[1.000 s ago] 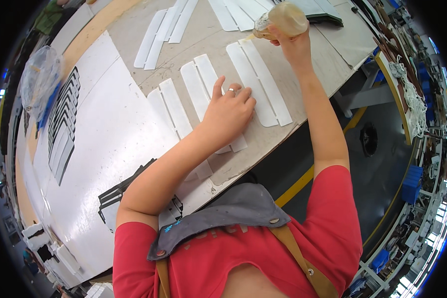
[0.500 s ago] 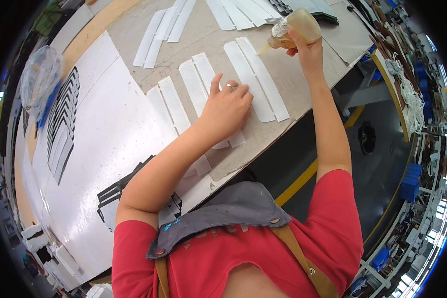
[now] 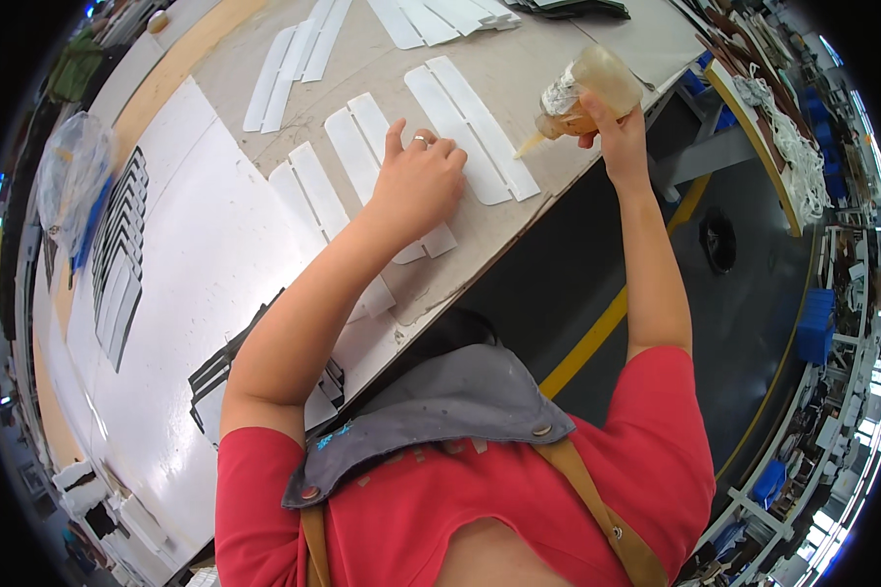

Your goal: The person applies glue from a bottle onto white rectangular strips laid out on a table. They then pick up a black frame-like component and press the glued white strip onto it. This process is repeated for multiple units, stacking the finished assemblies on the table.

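Beside white panel (image 3: 483, 127), bottle (image 3: 605, 78) shifted toward wearer, right fingers (image 3: 594, 109) clasping it; left fingers (image 3: 443, 149) loosely spread

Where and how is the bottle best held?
Probably grip the bottle by its wide body, from the near right side, as the right hand does: it tilts, its narrow tip pointing down-left toward a white strip, leaving the tip free.

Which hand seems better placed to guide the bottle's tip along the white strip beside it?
Probably the right hand: it holds the bottle, tip beside the white strip; the left hand holds no bottle.
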{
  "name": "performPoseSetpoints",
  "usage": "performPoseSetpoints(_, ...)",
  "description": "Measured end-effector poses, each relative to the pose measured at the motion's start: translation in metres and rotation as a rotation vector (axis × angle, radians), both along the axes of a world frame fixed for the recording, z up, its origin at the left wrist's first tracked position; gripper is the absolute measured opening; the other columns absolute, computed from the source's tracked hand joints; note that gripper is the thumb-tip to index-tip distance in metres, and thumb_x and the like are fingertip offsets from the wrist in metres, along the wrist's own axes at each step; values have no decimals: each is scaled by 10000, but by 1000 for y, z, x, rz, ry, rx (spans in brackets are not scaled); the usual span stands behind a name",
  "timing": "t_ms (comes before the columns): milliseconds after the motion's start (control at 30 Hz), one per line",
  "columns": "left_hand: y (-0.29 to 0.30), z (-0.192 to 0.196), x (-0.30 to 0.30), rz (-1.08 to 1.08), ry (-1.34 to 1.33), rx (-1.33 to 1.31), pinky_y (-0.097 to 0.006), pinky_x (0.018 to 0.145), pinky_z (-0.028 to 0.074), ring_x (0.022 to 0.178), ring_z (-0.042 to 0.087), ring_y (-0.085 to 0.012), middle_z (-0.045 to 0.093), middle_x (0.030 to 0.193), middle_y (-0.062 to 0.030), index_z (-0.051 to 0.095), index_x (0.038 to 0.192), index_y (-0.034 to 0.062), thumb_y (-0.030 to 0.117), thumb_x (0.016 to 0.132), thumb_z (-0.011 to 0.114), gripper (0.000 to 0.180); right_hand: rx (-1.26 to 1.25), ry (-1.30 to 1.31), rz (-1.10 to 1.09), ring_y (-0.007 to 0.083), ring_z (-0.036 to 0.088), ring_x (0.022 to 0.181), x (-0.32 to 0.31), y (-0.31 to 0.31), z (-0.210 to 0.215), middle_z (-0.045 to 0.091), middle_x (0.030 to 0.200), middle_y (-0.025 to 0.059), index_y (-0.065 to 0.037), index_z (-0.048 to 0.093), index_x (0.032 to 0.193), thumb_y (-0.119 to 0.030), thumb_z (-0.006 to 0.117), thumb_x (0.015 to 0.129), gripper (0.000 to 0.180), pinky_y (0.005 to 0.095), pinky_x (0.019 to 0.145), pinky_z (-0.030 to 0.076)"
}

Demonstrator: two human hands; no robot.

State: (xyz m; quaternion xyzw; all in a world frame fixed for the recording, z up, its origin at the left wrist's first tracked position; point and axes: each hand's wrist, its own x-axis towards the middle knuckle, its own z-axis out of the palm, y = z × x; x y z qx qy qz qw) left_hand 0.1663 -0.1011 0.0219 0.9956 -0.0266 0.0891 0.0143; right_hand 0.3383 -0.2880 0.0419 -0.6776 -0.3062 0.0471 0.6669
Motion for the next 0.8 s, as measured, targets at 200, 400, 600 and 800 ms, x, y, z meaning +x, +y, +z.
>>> performPoseSetpoints(200, -2, 5, 4, 12, 14, -6, -542, 1022, 252, 1068, 534, -262, 592, 971, -65, 593, 915, 54, 169, 825, 567, 148, -35, 24, -23, 82, 527, 520, -14, -41, -3, 592, 799, 44, -19, 548, 1033, -297, 653, 840, 355, 195, 392, 398)
performPoseSetpoints(400, 5, 6, 5, 88, 16, -247, -499, 1008, 257, 1044, 528, -281, 585, 965, -93, 573, 930, 55, 205, 857, 548, 168, 498, 564, 56, 96, 559, 615, -18, -55, 31, 616, 953, 56, -100, 505, 1167, -502, 500, 887, 490, 194, 372, 388)
performPoseSetpoints(600, 38, 41, -64, 149, -13, -377, -400, 929, 308, 964, 520, -279, 562, 959, -109, 541, 947, 57, 248, 843, 583, 222, -238, -2, -70, 141, 597, 677, 3, -41, 55, 615, 853, 46, -58, 509, 1153, -563, 514, 854, 587, 219, 436, 415)
performPoseSetpoints(800, 46, 50, -171, 181, 283, -304, -369, 865, 374, 924, 521, -282, 548, 941, -112, 543, 928, 44, 209, 781, 649, 245, -1122, -497, -120, 352, 581, 948, -10, 5, 23, 629, 983, 196, -105, 495, 1273, -485, 558, 832, 586, 388, 824, 457)
